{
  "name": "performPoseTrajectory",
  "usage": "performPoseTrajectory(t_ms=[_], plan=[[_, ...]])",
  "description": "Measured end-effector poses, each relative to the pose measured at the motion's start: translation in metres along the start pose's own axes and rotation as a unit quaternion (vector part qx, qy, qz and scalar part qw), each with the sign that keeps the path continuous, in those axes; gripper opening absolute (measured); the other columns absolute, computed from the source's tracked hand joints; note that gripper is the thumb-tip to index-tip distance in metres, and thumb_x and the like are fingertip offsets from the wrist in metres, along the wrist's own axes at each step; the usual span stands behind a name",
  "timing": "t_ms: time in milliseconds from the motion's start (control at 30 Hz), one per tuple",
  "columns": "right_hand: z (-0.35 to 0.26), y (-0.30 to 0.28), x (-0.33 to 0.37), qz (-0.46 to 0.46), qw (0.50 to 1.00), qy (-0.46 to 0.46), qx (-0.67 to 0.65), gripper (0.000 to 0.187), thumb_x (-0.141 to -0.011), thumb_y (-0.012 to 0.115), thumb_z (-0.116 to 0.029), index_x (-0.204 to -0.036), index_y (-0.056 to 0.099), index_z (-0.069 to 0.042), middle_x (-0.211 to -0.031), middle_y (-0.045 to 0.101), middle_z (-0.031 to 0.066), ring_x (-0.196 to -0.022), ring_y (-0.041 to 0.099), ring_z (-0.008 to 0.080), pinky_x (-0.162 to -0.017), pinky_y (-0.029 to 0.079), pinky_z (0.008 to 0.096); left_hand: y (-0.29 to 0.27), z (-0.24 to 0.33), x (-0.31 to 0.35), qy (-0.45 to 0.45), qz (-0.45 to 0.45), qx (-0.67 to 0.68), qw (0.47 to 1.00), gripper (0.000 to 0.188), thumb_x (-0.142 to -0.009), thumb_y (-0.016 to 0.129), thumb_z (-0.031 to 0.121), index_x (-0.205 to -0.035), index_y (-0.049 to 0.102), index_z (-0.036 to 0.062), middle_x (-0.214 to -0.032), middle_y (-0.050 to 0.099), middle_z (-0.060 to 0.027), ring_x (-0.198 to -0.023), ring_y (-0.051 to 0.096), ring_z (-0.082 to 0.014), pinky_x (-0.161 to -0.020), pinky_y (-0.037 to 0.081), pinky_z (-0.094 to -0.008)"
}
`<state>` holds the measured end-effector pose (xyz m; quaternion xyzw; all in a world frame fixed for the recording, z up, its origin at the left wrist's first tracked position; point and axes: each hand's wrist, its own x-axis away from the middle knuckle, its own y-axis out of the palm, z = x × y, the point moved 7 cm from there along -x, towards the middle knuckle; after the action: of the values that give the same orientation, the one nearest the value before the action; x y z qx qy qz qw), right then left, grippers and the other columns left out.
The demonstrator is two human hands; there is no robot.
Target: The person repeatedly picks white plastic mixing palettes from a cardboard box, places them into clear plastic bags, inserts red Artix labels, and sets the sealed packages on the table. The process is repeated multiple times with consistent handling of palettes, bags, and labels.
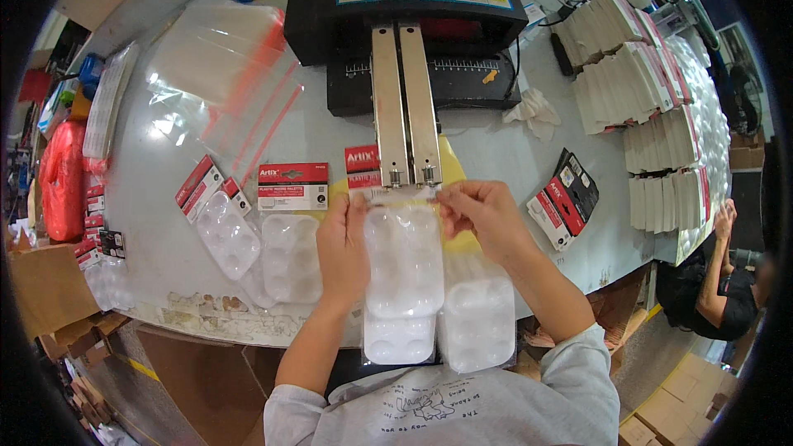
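Note:
Between my hands lies a white plastic paint palette point(403, 260) in a clear bag, its wells showing through the film. At the bag's left top edge my left hand point(343, 244) is closed, thumb and fingers pinching it. My right hand point(483, 213) pinches the right top edge, fingertips beside the ends of two metal arms point(406, 107). Those arms reach toward me from a black machine point(330, 21). A red and white header card point(361, 167) shows left of the arm tips; whether it is on this bag is partly hidden. Another white palette point(398, 340) lies underneath, nearer me.
Bagged palettes point(477, 322) are stacked right of my work, and carded ones point(291, 260) lie left. Loose header cards point(562, 202) sit at right, before tall card stacks point(619, 83). Clear bags point(211, 54) lie back left. Another person point(714, 289) is at the right edge.

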<state>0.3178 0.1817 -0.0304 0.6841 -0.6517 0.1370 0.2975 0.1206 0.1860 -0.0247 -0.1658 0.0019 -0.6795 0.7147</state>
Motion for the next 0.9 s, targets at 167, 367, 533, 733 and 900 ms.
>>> performPoseTrajectory(t_ms=[167,367,533,733,900], plan=[[-0.004,0.002,-0.006,-0.008,1.0,-0.024,-0.014,0.02,-0.089,0.059,-0.015,-0.086,0.065,0.004,-0.07,0.06,0.0042,-0.054,0.057,0.0109,-0.05,0.048,0.0229,0.007,-0.002,-0.01,0.009,0.0,0.089,0.996,0.025,-0.097,0.045,0.018,-0.078,0.045,0.0012,-0.07,0.046,-0.0024,-0.069,0.04,-0.0083,-0.064,0.037,-0.0229],[-0.045,-0.049,-0.011,0.171,0.903,-0.159,0.361,0.017,-0.088,0.058,-0.015,-0.089,0.064,0.001,-0.074,0.064,0.0136,-0.06,0.063,0.0218,-0.06,0.05,0.0333,-0.007,-0.012,-0.008,-0.013,-0.046,0.098,0.994,0.023,-0.096,0.049,0.021,-0.083,0.052,0.0012,-0.075,0.049,0.0021,-0.072,0.041,-0.0069,-0.066,0.037,-0.0222],[-0.093,-0.11,-0.029,0.41,0.601,-0.412,0.548,0.029,-0.086,0.057,-0.01,-0.114,0.06,-0.003,-0.115,0.061,0.0149,-0.09,0.064,0.0299,-0.078,0.05,0.0367,-0.102,-0.016,-0.011,-0.013,0.144,-0.124,0.982,0.026,-0.093,0.053,0.023,-0.101,0.057,-0.0012,-0.102,0.057,-0.0095,-0.089,0.052,-0.0196,-0.081,0.041,-0.032],[-0.083,-0.134,-0.069,0.304,0.7,-0.294,0.576,0.035,-0.087,0.054,-0.011,-0.121,0.056,-0.003,-0.121,0.059,0.0138,-0.098,0.062,0.0287,-0.084,0.048,0.0348,-0.082,0.029,0.044,0.177,0.115,-0.313,0.926,0.028,-0.084,0.064,0.022,-0.1,0.052,0.0024,-0.103,0.05,-0.0151,-0.092,0.051,-0.0305,-0.08,0.042,-0.0394],[-0.108,-0.105,-0.003,0.436,0.452,-0.364,0.688,0.023,-0.087,0.057,-0.014,-0.106,0.067,-0.006,-0.105,0.067,0.0088,-0.091,0.063,0.0273,-0.079,0.048,0.0316,-0.028,0.021,0.063,0.118,0.017,-0.285,0.951,0.027,-0.078,0.07,0.022,-0.088,0.052,0.0043,-0.093,0.048,-0.0114,-0.086,0.052,-0.0262,-0.073,0.043,-0.0358]])
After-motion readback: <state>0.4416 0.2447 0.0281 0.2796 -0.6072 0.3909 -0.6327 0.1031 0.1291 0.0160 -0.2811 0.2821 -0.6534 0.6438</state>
